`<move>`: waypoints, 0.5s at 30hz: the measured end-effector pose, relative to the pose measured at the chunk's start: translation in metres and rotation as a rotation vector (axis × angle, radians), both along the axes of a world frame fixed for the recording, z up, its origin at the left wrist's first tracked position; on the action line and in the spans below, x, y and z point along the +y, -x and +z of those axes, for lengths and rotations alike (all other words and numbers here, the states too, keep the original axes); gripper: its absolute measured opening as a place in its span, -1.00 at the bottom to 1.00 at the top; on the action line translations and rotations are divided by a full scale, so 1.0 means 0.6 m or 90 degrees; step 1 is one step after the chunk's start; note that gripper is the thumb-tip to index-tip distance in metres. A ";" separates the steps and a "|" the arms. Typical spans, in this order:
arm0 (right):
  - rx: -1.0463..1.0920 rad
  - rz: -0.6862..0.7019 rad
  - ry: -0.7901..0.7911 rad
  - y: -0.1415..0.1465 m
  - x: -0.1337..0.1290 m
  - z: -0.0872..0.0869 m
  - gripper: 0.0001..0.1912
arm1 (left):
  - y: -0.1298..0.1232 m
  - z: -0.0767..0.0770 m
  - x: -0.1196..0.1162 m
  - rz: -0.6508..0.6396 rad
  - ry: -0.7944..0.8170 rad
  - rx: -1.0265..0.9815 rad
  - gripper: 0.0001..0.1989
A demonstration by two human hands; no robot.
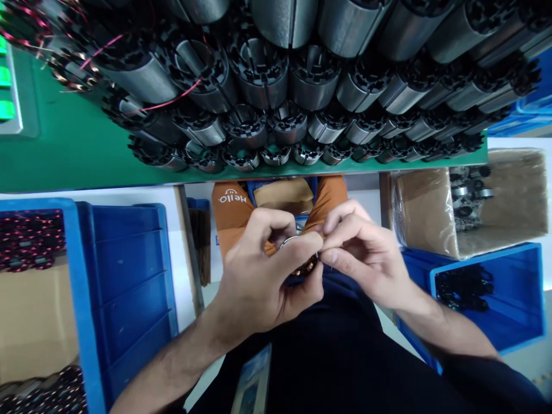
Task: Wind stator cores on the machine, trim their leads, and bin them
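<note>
My left hand (263,282) is closed around a small motor stator (307,267) above my lap. Copper windings and a bright metal rim show between thumb and fingers, while most of the stator is hidden by the hand. At its right side, my right hand (366,253) has thumb and fingertips pinched together against the edge. Whatever lies in that pinch is too small to make out. Beyond both hands, rows of metal stator cores (313,80) with black toothed ends stand on the green bench (64,155).
Wound stators with red wire (73,69) sit at the bench's left end. A blue crate (129,299) stands at left. On the right are a cardboard box (504,201) of metal parts and a blue bin (517,305) with black parts. The bench edge runs just past my knees.
</note>
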State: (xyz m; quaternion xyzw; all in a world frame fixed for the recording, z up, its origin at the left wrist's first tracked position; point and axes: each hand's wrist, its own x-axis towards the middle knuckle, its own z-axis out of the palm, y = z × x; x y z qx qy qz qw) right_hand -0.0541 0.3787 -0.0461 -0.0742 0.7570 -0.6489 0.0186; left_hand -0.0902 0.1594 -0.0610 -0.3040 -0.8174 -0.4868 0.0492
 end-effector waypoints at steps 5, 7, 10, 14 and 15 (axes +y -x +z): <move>0.160 0.170 -0.269 0.018 0.055 0.041 -0.93 | 0.009 -0.027 -0.003 -0.321 -0.270 -0.848 -0.44; 0.029 0.170 -0.239 0.011 0.064 0.045 -0.94 | 0.001 -0.050 -0.001 -0.253 -0.274 -0.832 -0.30; -0.216 0.128 -0.089 -0.001 0.065 0.040 -0.86 | -0.020 -0.073 0.006 0.037 -0.083 -0.206 -0.33; -0.191 0.152 -0.104 0.004 0.061 0.041 -0.83 | -0.032 -0.058 0.018 0.047 0.043 0.213 -0.55; -0.099 0.155 -0.174 0.010 0.063 0.044 -0.87 | -0.029 -0.047 0.019 0.024 0.018 0.161 -0.60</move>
